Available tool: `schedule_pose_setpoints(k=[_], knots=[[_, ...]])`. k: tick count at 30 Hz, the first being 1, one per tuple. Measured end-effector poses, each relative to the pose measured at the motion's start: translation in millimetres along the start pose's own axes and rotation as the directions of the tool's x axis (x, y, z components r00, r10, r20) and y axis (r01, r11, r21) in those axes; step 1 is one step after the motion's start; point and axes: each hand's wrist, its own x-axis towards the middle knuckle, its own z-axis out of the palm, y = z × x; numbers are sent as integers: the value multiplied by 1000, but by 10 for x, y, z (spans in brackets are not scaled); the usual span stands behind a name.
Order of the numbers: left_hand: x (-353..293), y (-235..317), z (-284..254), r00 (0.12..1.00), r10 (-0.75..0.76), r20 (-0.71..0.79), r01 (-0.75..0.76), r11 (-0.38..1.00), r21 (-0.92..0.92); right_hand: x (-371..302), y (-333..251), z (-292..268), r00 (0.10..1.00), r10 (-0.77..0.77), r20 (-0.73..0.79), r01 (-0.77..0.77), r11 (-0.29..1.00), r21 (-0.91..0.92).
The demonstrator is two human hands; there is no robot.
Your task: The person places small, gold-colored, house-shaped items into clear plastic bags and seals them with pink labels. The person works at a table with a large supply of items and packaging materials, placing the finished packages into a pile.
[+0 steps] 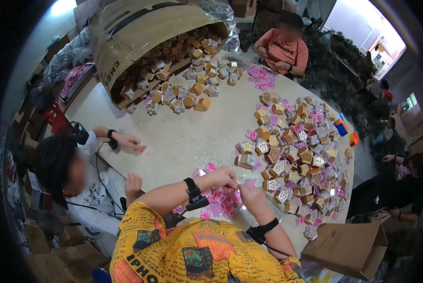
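My left hand (224,177) and my right hand (252,197) meet over the near part of the table, both with fingers pinched. What they hold between the fingertips is too small to make out. A pink paper tag (250,182) shows just beside my right hand; I cannot tell whether it is held. Under and around my hands lies a loose heap of pink tags (216,203). To the right of my right hand spreads a big pile of gold and silver five-sided ornaments (291,155), many with pink tags among them.
A large tipped cardboard box (141,40) spills more ornaments (181,96) onto the white table (174,137). One person (86,184) works at the left, another (287,49) at the far side by more pink tags (261,77). An open carton (343,247) stands at the near right.
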Motion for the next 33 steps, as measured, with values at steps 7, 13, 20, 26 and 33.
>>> schedule_pose_setpoints(k=[7,13,20,26,33], knots=[[438,343,-649,996,90,23,-85,775,626,149,380,299,994,70,80,-80,988,132],[1186,679,-2276,617,705,-350,359,143,922,347,539,322,964,171,202,-219,945,243],[1519,219,-2788,621,693,-365,554,-58,831,283,627,565,922,254,293,-347,877,331],[1162,279,-2435,666,543,-512,462,239,854,458,634,510,937,297,185,-349,829,436],[559,557,-1634,765,137,-629,-142,989,43,931,617,64,951,306,-56,-250,860,445]])
